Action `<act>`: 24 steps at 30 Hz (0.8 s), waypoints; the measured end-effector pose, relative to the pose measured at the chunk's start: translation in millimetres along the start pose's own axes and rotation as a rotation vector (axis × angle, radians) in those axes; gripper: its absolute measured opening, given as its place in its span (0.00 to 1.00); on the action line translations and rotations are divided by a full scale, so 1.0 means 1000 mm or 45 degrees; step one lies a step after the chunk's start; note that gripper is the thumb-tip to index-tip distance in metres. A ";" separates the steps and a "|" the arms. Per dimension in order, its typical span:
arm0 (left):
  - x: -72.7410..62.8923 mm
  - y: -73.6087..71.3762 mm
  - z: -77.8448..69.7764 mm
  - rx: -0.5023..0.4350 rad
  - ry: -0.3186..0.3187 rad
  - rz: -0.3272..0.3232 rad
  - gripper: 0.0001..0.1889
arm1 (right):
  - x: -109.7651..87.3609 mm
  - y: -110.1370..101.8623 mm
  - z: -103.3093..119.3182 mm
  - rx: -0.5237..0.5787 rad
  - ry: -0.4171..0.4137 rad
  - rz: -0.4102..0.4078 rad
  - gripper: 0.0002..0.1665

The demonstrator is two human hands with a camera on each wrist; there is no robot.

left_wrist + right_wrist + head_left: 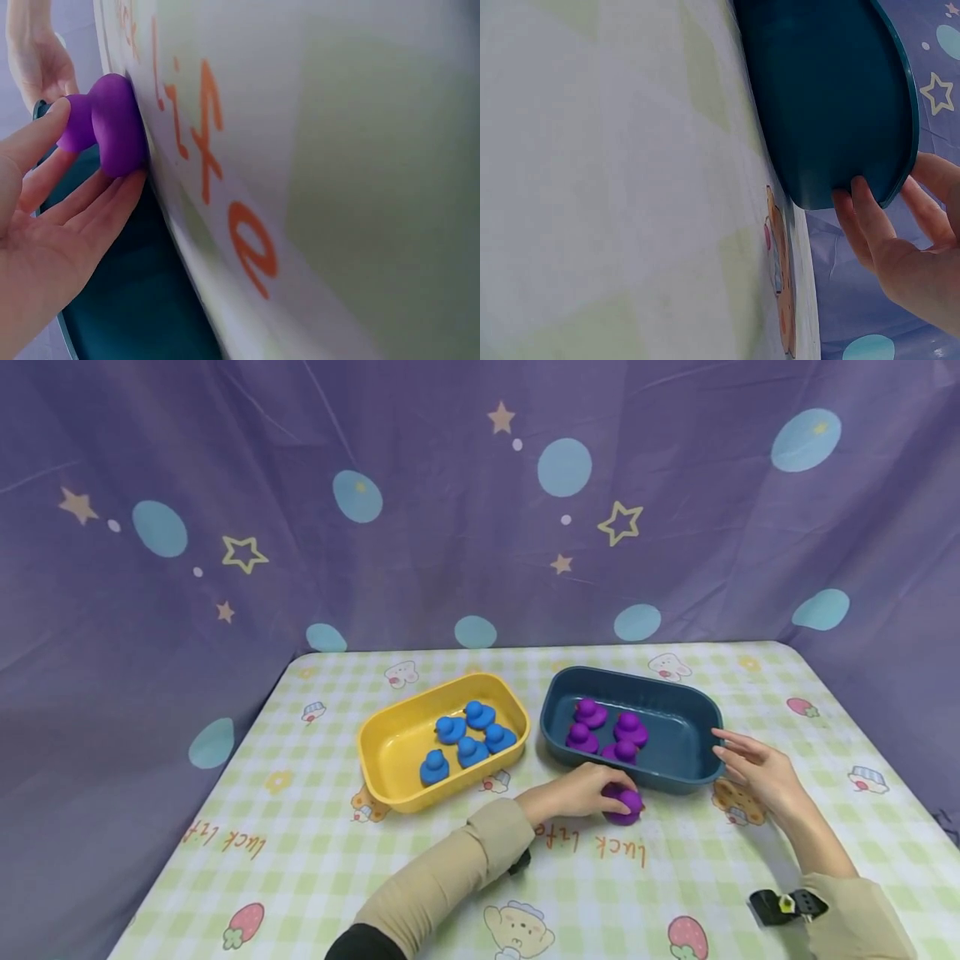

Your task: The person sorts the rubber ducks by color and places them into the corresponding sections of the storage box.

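My left hand (583,791) grips a purple toy duck (624,807) on the tablecloth, just in front of the dark teal tub (678,739). In the left wrist view, the thumb and fingers of this hand (45,247) lie around the duck (120,127). My right hand (767,779) is at the tub's right end, its fingers touching the rim and outer wall. The right wrist view shows these loosely extended fingers (874,217) against the tub (829,105). Several other purple ducks (630,728) sit in the tub's left half.
A yellow tub (392,758) stands left of the teal one, holding several blue toy ducks (472,750). Both tubs rest on a checked tablecloth (300,793) with printed drawings. Behind the table hangs a purple curtain (450,585) with stars and ovals.
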State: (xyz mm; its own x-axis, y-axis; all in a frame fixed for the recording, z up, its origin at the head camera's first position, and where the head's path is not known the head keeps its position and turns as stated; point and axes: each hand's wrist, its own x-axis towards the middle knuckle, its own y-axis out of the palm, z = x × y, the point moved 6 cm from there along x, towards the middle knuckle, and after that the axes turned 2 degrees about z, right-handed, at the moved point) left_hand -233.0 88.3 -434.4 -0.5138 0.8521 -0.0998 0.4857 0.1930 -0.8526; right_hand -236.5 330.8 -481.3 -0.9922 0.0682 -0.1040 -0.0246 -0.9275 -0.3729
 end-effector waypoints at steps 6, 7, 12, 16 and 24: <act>-0.001 0.000 0.000 -0.011 0.013 0.019 0.15 | 0.001 0.000 0.000 0.002 -0.017 -0.004 0.36; -0.001 0.000 0.000 -0.009 0.015 0.025 0.16 | 0.001 0.000 0.000 0.002 -0.016 -0.007 0.36; -0.004 0.000 -0.001 -0.017 0.026 0.035 0.16 | 0.001 0.000 -0.001 0.003 -0.012 -0.011 0.35; -0.007 -0.002 -0.001 -0.013 0.033 0.033 0.16 | 0.001 0.000 0.000 0.004 -0.011 -0.010 0.36; -0.014 -0.006 -0.002 -0.024 0.037 0.031 0.15 | 0.000 -0.001 0.001 -0.016 0.028 -0.011 0.37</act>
State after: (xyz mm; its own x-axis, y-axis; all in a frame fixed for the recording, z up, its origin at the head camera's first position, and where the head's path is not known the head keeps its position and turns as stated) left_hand -227.5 76.3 -426.8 -0.4813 0.8702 -0.1050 0.5109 0.1811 -0.8403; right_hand -236.4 331.2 -480.1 -0.9891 0.0840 -0.1212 -0.0311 -0.9221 -0.3857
